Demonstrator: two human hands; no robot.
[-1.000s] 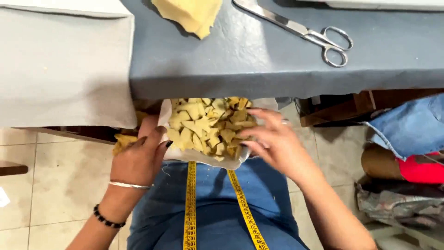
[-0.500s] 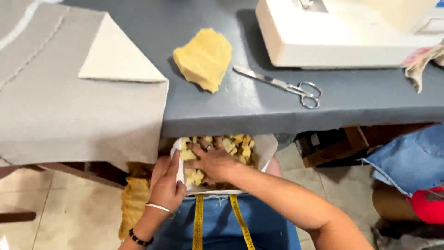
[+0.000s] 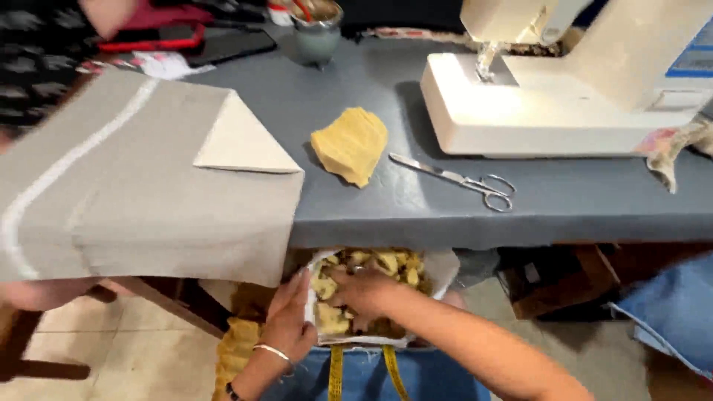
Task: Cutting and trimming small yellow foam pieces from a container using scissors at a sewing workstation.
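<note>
Digging among yellow scraps (image 3: 375,261), right hand (image 3: 362,291), fingertips seemingly buried.

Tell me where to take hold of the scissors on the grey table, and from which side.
Take the scissors by the two ring handles at their right end, near the sewing machine. They lie flat, nearly closed, blades pointing left toward the yellow fabric stack. Probably best to come from the right or from above, so the hand meets the rings, not the blade tips.
</note>
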